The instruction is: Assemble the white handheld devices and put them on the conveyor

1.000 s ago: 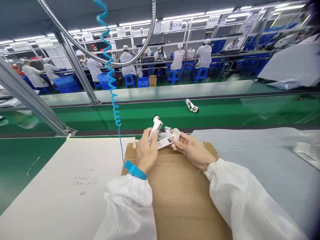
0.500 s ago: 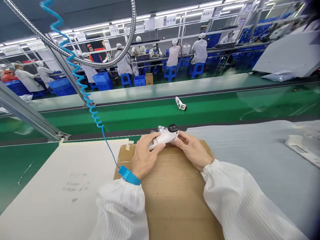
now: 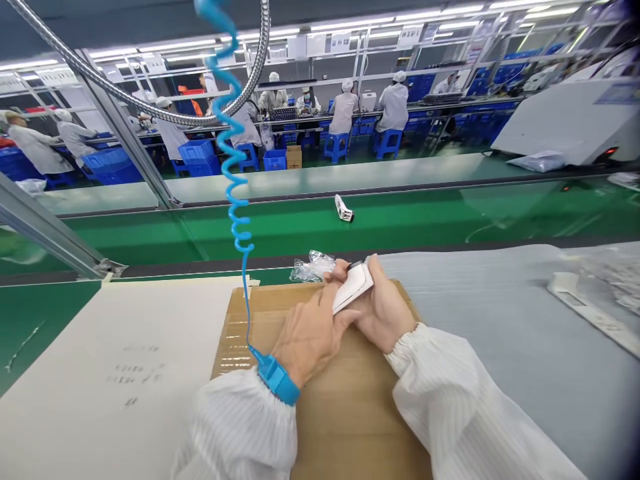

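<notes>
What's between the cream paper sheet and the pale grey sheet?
The head view shows a flat brown cardboard sheet, with the left hand and right hand above it.

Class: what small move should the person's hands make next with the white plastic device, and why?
Probably ease the left hand off the white plastic device: it and the right hand partly cover the device's dark end.

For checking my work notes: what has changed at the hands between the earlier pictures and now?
The clear plastic bag has been let go and now lies by the far edge of the cardboard sheet. The white device has turned, and the left hand and right hand both hold it. The white part on the green belt stayed as it was.
</notes>
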Demonstrator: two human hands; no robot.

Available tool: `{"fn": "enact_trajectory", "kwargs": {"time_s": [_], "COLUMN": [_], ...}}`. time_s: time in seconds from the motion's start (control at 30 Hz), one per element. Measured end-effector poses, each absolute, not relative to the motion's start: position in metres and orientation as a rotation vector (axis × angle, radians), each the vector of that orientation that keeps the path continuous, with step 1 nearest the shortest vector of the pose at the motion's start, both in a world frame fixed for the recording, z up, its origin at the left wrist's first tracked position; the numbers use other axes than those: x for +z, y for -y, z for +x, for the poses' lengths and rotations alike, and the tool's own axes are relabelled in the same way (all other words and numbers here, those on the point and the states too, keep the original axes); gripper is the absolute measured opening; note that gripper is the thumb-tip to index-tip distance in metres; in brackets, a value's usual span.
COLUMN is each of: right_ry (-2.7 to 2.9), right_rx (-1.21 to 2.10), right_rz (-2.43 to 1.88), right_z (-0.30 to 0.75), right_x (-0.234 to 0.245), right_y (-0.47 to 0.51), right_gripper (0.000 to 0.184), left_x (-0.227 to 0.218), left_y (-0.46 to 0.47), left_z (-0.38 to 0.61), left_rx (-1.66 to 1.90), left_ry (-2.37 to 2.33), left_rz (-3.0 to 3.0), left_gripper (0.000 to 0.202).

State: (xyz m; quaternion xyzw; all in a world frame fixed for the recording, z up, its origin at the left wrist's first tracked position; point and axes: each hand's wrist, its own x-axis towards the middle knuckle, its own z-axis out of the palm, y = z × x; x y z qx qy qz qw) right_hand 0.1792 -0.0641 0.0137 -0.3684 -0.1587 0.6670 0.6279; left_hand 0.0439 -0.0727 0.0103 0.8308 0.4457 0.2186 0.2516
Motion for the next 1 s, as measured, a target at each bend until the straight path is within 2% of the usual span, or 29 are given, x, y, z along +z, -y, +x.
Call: {"fn": "enact_trajectory", "kwargs": {"time_s": [0.1, 0.27, 0.33, 0.43, 0.53, 0.63, 0.77, 0.87, 1.0], "right_ry": [0.268, 0.501, 0.620, 0.731, 0.698, 0.655, 0.701, 0.652, 0.532], "right_rx": [1.573, 1.649, 1.681, 1.690, 1.659, 1.614, 1.631, 1.634, 1.594], "right_rz": [-0.798, -0.728, -0.693, -0.667, -0.673, -0.694, -0.692, -0.668, -0.654], "right_z": [0.185, 0.191, 0.186, 0.175, 0.164, 0.160, 0.170, 0.183, 0.194], "right_x": [0.017, 0.020, 0.018, 0.010, 0.003, 0.001, 0.004, 0.010, 0.014], "right_y": [0.068, 0.069, 0.068, 0.070, 0.071, 0.071, 0.069, 0.067, 0.064], "right_gripper": [0.043, 0.038, 0.034, 0.034, 0.028, 0.023, 0.032, 0.030, 0.025], "left_x": [0.011, 0.013, 0.012, 0.012, 0.012, 0.011, 0.005, 0.000, 0.004], "left_y": [0.079, 0.072, 0.068, 0.066, 0.070, 0.072, 0.063, 0.052, 0.049], "left_z": [0.051, 0.041, 0.034, 0.031, 0.037, 0.045, 0.037, 0.022, 0.014], "left_rx": [0.380, 0.429, 0.598, 0.981, 1.116, 1.120, 1.095, 1.022, 0.886], "left_ry": [-1.269, -1.390, -1.472, -1.357, -1.269, -1.360, -1.225, -1.167, -1.182], "left_rz": [2.348, 2.315, 2.255, 2.226, 2.263, 2.325, 2.354, 2.363, 2.418], "left_gripper": [0.060, 0.059, 0.054, 0.050, 0.041, 0.040, 0.041, 0.048, 0.033]}}
